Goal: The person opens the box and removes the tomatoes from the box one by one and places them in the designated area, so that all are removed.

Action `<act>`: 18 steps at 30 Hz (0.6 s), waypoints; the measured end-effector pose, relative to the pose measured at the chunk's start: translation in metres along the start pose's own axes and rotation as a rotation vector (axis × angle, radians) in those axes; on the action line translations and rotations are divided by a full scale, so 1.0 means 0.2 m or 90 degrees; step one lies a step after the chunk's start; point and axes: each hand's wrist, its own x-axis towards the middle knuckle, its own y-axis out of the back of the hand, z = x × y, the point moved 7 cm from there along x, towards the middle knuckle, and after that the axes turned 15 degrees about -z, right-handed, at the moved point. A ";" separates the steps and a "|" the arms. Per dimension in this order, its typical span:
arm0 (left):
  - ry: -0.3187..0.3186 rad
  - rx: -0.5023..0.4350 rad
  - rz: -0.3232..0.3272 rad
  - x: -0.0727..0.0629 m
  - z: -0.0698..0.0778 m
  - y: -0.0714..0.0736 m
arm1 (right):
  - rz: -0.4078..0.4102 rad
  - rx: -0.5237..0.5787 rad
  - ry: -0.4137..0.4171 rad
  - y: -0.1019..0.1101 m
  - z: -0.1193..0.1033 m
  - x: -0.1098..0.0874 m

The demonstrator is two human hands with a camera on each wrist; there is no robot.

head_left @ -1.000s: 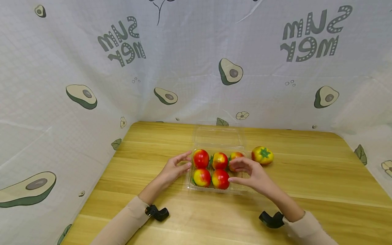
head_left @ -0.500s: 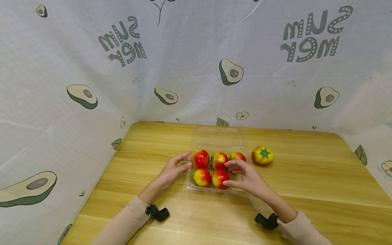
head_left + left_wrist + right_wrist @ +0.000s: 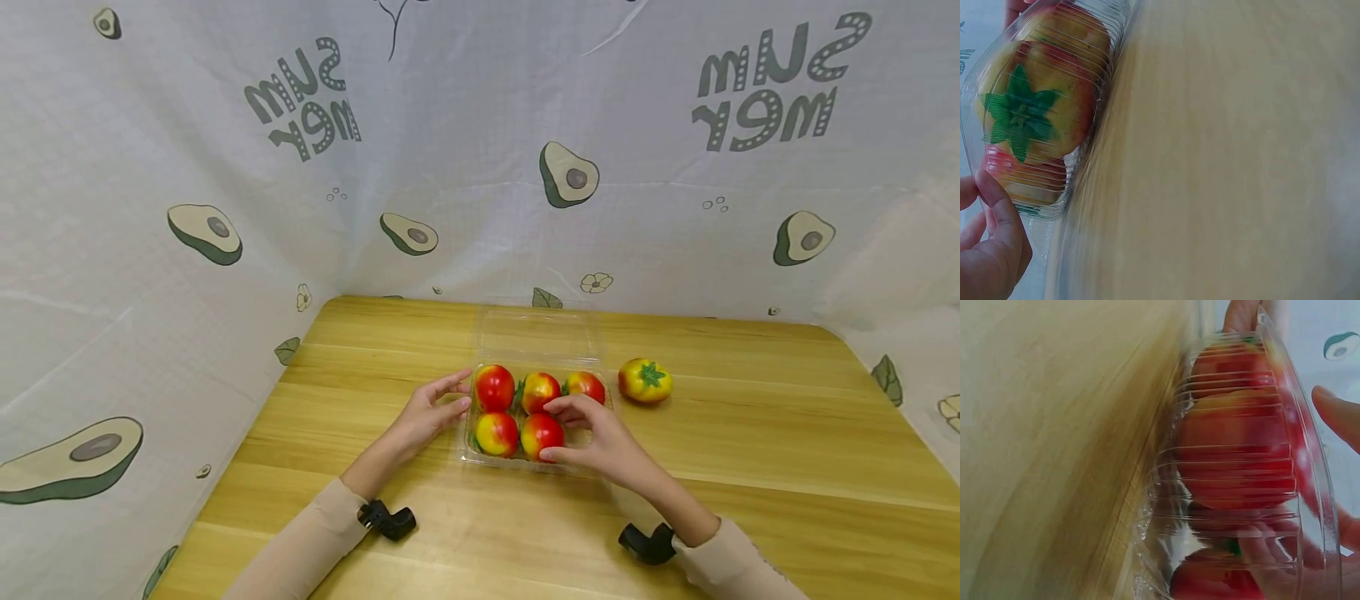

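A clear plastic clamshell box [image 3: 480, 457] stands on the table, its transparent lid [image 3: 536, 335] folded back. Several red-and-yellow toy fruits with green star-shaped leaves sit in it, including the front middle fruit [image 3: 542, 436] and the back right fruit [image 3: 585, 388]. My left hand [image 3: 429, 412] touches the box's left rim, fingers relaxed; the thumb lies at the rim in the left wrist view. My right hand [image 3: 596, 433] reaches over the box's right part, thumb and fingers spread around the front middle fruit. In the right wrist view the thumb [image 3: 1340, 417] looks apart from that fruit.
One more toy fruit [image 3: 645, 381] lies on the wooden table [image 3: 750, 442], right of the box. A white cloth printed with avocados [image 3: 480, 167] hangs behind and along both sides. Black wrist camera mounts [image 3: 390, 523] stick out from both wrists.
My right hand has moved left and slightly down, from the box's right part to around the front middle fruit, uncovering the back right fruit. The left hand has stayed at the rim.
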 end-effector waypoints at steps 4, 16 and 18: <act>0.005 0.000 0.002 0.00 0.00 0.00 | 0.001 -0.008 -0.008 -0.01 0.00 0.00; 0.004 -0.006 0.005 0.01 0.00 0.00 | 0.005 -0.029 -0.019 -0.02 0.02 0.00; 0.001 -0.008 0.002 0.01 0.00 0.00 | 0.004 -0.028 -0.022 -0.02 0.03 0.00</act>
